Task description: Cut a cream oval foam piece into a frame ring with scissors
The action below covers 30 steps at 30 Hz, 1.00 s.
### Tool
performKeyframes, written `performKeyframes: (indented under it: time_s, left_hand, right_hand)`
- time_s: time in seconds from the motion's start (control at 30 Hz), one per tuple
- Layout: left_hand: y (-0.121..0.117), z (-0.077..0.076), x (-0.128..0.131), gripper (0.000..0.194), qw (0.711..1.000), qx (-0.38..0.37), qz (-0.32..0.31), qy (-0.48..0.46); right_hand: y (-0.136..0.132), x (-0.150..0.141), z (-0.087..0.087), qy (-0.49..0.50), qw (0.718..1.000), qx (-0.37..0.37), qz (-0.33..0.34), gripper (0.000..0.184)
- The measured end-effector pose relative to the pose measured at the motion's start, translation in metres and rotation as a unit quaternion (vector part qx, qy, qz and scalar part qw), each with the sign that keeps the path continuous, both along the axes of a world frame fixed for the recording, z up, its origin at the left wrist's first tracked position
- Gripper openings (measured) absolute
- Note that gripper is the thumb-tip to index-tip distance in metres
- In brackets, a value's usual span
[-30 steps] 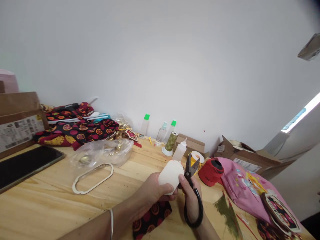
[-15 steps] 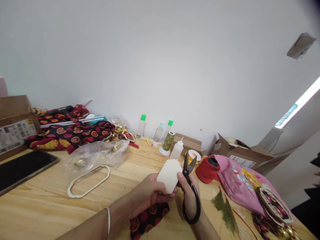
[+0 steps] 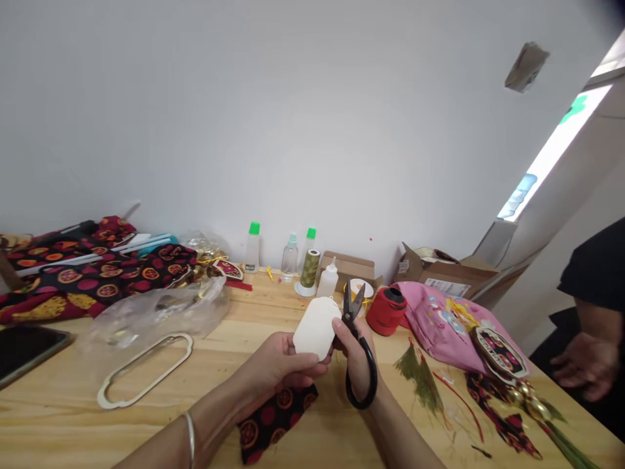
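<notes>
In the head view a flat white plaque (image 3: 316,327) with a scalloped top and a small loop is gripped by my left hand (image 3: 288,361), thumb across its lower front. My right hand (image 3: 358,358) has black-handled scissors (image 3: 371,384) in it, blades pointing up and slightly apart; its thumb also presses the plaque's right edge. Below my hands lies a piece of dark patterned fabric (image 3: 273,423) on the wooden table. To the left rests a thin pale frame (image 3: 146,371) with nothing inside its outline.
Glue bottles (image 3: 328,279), a green thread spool (image 3: 309,270) and a red thread cone (image 3: 387,311) stand toward the wall. A pink bag (image 3: 439,326) and green tassel (image 3: 422,381) lie right. Patterned cloth (image 3: 97,273) and a plastic bag (image 3: 161,309) lie left. Another person's hand (image 3: 588,365) hangs at far right.
The view has swung to the right, so the table things appear farther left. Another person's arm has come into view at the right. Both my hands keep the same hold on plaque and scissors.
</notes>
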<state>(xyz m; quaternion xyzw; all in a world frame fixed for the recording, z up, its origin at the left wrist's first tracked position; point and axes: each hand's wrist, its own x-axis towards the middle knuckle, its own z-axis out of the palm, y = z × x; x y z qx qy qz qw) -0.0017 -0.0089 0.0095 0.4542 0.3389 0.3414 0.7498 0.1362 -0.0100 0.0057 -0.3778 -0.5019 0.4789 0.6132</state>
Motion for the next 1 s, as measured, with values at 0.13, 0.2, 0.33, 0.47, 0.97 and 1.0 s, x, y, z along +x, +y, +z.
performKeyframes:
  time_s: [0.13, 0.2, 0.33, 0.47, 0.97, 1.0]
  left_hand:
    - [-0.001, 0.002, 0.000, 0.022, 1.000, 0.013, 0.003, 0.013]
    - [-0.001, 0.004, -0.001, 0.025, 1.000, 0.008, 0.000, 0.004]
    - [-0.002, 0.008, -0.001, 0.036, 0.999, -0.027, -0.021, -0.033]
    - [-0.003, 0.009, -0.003, 0.044, 0.996, -0.035, -0.052, -0.070]
    - [0.017, 0.013, -0.035, 0.023, 0.990, 0.060, 0.013, 0.127]
    - [0.016, 0.015, -0.033, 0.026, 0.992, 0.066, 0.047, 0.101]
  right_hand:
    - [0.001, 0.001, -0.002, -0.027, 0.999, 0.014, 0.017, 0.023]
    - [0.002, 0.001, -0.003, -0.032, 0.999, 0.017, 0.013, 0.022]
    - [0.004, 0.004, -0.002, -0.041, 0.999, 0.027, 0.002, 0.020]
    - [0.004, 0.006, -0.001, -0.032, 0.999, 0.021, 0.008, 0.019]
    - [0.002, 0.012, 0.003, 0.037, 0.999, 0.013, 0.019, 0.019]
    - [0.001, 0.012, 0.003, 0.031, 0.999, 0.010, 0.025, 0.019]
